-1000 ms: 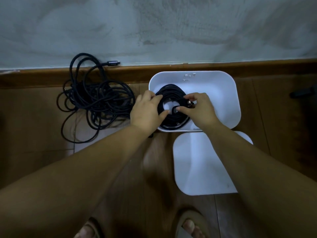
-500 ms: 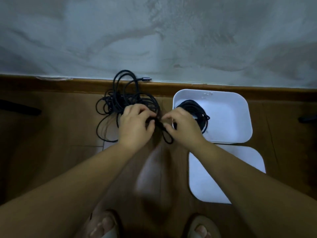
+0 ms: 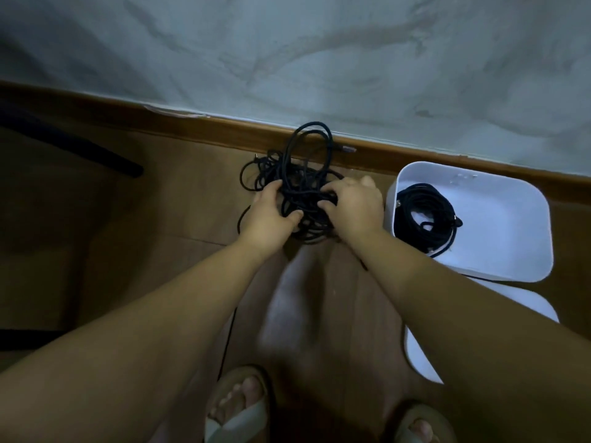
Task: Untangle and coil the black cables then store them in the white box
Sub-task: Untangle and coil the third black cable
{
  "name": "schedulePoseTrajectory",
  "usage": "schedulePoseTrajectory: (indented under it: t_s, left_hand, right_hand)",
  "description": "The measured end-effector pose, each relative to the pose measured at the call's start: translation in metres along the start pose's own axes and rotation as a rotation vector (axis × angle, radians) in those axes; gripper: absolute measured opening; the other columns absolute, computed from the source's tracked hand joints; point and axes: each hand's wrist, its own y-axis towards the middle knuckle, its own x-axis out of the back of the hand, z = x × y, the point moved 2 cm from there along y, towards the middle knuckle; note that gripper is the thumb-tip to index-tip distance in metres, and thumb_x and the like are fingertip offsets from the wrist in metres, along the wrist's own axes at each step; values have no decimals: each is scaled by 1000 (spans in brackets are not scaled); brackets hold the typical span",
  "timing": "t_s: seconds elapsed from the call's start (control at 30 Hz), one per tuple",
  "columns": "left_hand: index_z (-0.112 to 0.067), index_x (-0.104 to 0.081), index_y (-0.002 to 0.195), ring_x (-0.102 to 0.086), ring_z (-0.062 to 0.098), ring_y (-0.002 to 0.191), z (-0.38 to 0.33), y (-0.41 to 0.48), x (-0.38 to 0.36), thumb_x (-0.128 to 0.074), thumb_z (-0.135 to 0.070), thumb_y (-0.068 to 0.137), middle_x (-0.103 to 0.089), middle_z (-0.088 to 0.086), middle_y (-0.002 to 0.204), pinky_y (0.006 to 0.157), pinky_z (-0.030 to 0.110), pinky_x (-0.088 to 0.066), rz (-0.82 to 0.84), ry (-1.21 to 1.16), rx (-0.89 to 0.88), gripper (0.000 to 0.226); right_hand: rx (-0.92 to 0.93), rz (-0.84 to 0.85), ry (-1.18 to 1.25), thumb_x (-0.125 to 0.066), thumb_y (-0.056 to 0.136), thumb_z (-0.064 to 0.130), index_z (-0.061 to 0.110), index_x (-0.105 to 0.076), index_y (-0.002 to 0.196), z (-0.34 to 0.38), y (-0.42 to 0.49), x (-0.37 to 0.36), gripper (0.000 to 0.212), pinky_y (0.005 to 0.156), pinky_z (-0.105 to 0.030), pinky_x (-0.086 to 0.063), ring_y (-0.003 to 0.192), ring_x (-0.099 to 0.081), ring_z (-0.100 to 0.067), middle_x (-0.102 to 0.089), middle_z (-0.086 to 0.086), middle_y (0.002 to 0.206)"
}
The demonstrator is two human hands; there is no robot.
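A tangled heap of black cables (image 3: 303, 174) lies on the wooden floor against the skirting board. My left hand (image 3: 271, 212) grips the heap's left side, fingers curled into the strands. My right hand (image 3: 355, 206) grips its right side the same way. To the right stands the white box (image 3: 511, 225), open, with one coiled black cable (image 3: 422, 215) lying in its left half. One loose strand (image 3: 228, 334) runs down the floor under my left forearm.
The box's white lid (image 3: 531, 305) lies flat on the floor in front of the box, partly under my right arm. A dark bar (image 3: 96, 158) crosses the floor at the left. My sandalled feet (image 3: 240, 407) are at the bottom edge.
Both hands left the coil in the box and moved left onto the tangled heap, which they now grip. My view swung left, so the box sits further right.
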Motion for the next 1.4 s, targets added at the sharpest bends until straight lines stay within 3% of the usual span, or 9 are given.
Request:
schedulePoseTrajectory:
  t_s: [0.27,0.47,0.67,0.73,0.83,1.03,1.13,1.27,1.4]
  left_hand:
    - [-18,-58,94,-58,20,90,-31,-10,23,-62,-17,90,-57,-5,83,83,30,-47,-50,-89,-65,6]
    - [-17,-57,80,-57,1,58,-82,-43,61,-63,-1,87,-57,-2,73,60,16,-46,0,-239,-110,18]
    - [-19,-43,132,-61,13,91,-142,-98,106,-65,-15,88,-64,1,101,67,16,-43,60,-273,-155,49]
    - [-17,-50,128,-61,8,85,-152,-123,116,-64,-25,88,-65,1,102,63,13,-46,65,-315,-145,43]
    - [-19,-52,126,-62,15,100,-154,-161,121,-63,-38,87,-64,3,116,88,31,-51,96,-448,-32,45]
    - [-14,-44,132,-64,14,100,-161,-224,120,-71,-6,79,-62,8,120,90,31,-51,156,-519,-188,60]
    - [-19,-44,134,-59,9,111,-166,-248,126,-72,-1,75,-61,-2,123,99,32,-46,153,-347,-339,68]
    - [-22,-43,135,-61,-5,100,-170,-273,133,-62,7,83,-62,-11,119,74,8,-47,212,-292,-452,63]
    - [-30,-43,134,-61,10,110,-173,-282,143,-66,4,82,-65,-11,119,94,24,-49,266,-209,-550,66]
  right_hand:
    - [0,139,707,-58,92,13,19,-60,93,6,-21,40,7,83,-33,-46,92,-58,-18,-62,-1,94]
    - [-12,174,903,-71,82,6,15,-63,90,10,-37,108,15,72,-18,-47,73,-56,-9,-61,1,83]
    - [38,263,981,-65,86,8,25,-64,86,34,-76,194,17,65,-8,-48,68,-62,3,-66,5,83]
    - [-4,254,1197,-57,90,4,18,-63,84,44,-99,217,17,63,-13,-51,65,-62,-2,-66,2,78]
    - [-53,229,1439,-50,93,2,14,-62,83,57,-136,245,19,65,-19,-54,64,-63,-6,-68,3,71]
    - [126,214,1039,-57,91,5,19,-64,86,70,-216,281,17,67,-8,-46,68,-59,6,-66,15,73]
    - [138,227,860,-65,87,9,23,-67,86,69,-247,287,14,71,-22,-52,73,-60,-1,-67,12,78]
    - [125,253,874,-70,83,14,26,-68,90,65,-270,297,15,80,-25,-53,81,-64,-5,-69,9,85]
    - [-42,72,896,-66,84,33,32,-61,101,41,-264,304,18,86,-29,-51,87,-64,-8,-66,7,105]
